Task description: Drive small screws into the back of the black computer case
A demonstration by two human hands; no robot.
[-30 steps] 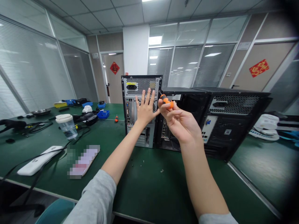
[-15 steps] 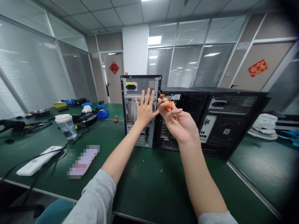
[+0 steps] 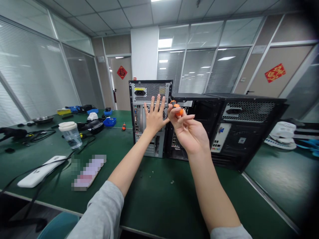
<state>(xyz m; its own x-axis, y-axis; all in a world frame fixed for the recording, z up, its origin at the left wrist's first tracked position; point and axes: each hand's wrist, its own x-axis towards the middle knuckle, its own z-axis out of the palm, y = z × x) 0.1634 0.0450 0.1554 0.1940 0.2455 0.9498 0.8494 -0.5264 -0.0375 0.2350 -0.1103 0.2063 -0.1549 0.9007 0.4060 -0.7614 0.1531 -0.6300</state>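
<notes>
My left hand (image 3: 154,116) lies flat, fingers spread, against the rear panel of an upright silver-and-black computer case (image 3: 142,99). My right hand (image 3: 190,131) pinches a small orange-handled screwdriver (image 3: 177,108), its tip pointing at the right rear edge of that case near the top. A second, black computer case (image 3: 239,126) stands right beside it, its open side facing the silver one.
On the green table (image 3: 161,199) lie small loose screws (image 3: 171,182), a clear lidded cup (image 3: 71,134), a white device (image 3: 41,171) with black cables, blue parts bins (image 3: 109,121) and another small orange screwdriver (image 3: 124,126). White equipment (image 3: 282,134) sits at the far right.
My right hand with the screwdriver has shifted slightly left and closer to the silver case's edge. The left hand stays pressed on the rear panel.
</notes>
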